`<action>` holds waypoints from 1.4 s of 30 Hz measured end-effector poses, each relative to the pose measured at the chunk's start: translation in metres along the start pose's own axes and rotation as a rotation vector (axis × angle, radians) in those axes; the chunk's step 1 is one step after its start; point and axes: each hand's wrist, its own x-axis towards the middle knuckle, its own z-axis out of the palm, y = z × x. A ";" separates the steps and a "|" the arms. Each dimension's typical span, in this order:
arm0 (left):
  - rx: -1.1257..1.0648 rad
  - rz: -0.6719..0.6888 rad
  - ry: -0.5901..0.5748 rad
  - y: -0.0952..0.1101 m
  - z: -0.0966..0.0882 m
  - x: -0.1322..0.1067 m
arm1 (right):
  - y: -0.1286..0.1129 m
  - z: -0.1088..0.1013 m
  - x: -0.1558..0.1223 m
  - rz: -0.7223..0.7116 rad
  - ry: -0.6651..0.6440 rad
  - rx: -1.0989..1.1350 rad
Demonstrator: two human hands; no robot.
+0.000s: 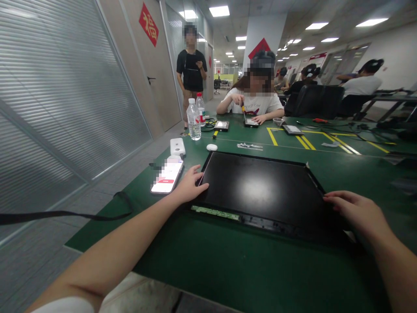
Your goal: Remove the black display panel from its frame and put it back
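Observation:
A black flat screen panel [260, 182] lies face up on the green table in front of me, set in a dark frame. A narrow green circuit board [215, 212] runs along its near edge. My left hand [189, 184] grips the panel's left edge, thumb over the border and fingers further up the side. At the opposite side, my right hand [361, 213] pinches the right edge between thumb and fingers. The undersides of both grips are hidden.
Left of the panel lie a lit phone [167, 174], a white power bank [177, 147] and a white earbud case [212, 148]. Two bottles [194, 121] stand behind. Across the table [254, 265], a person holds a screwdriver [244, 110] over a hard drive [250, 122].

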 end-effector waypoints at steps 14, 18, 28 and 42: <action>0.000 0.047 -0.011 0.001 0.005 -0.002 | 0.000 0.002 -0.002 -0.003 0.034 0.052; 0.010 0.043 0.007 0.000 0.005 0.000 | 0.002 0.002 0.001 -0.022 0.032 0.032; 0.024 -0.045 0.036 -0.015 0.003 0.009 | 0.003 0.003 0.000 -0.035 0.023 0.033; -0.827 -0.475 0.129 0.023 -0.010 0.001 | 0.005 0.004 0.002 -0.018 0.039 0.020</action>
